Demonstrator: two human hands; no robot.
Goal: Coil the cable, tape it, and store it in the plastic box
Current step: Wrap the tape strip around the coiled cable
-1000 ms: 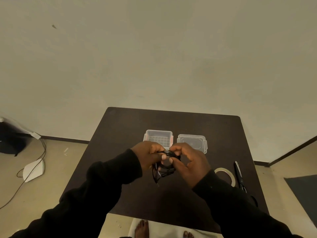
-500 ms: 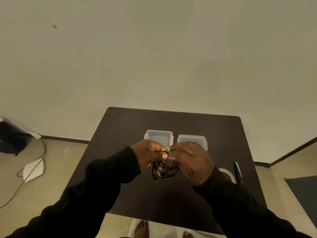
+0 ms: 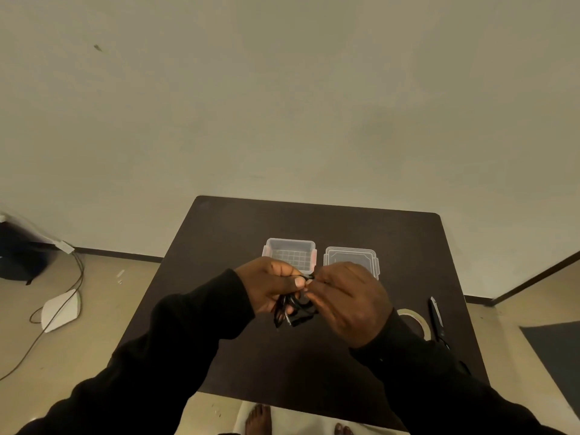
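Observation:
A small coil of black cable (image 3: 293, 312) hangs between my two hands above the dark table (image 3: 226, 233). My left hand (image 3: 271, 287) pinches the coil's top, thumb pressed on it. My right hand (image 3: 350, 301) is closed on the coil's right side, its back toward me and hiding part of the cable. Just beyond my hands stands the clear plastic box (image 3: 290, 252), open and with nothing visible in it. Its clear lid (image 3: 351, 258) lies flat to the right of it. The tape roll (image 3: 416, 318) lies on the table, half hidden by my right wrist.
Black-handled scissors (image 3: 437, 321) lie right of the tape roll near the table's right edge. A white device (image 3: 61, 309) with a cord lies on the floor at left. A dark mat (image 3: 555, 350) covers the floor at right. Bare feet (image 3: 259, 420) show below the table's near edge.
My right hand has turned over the coil, so its back now faces me and covers more of the cable and the tape roll. The left hand has kept its pinch.

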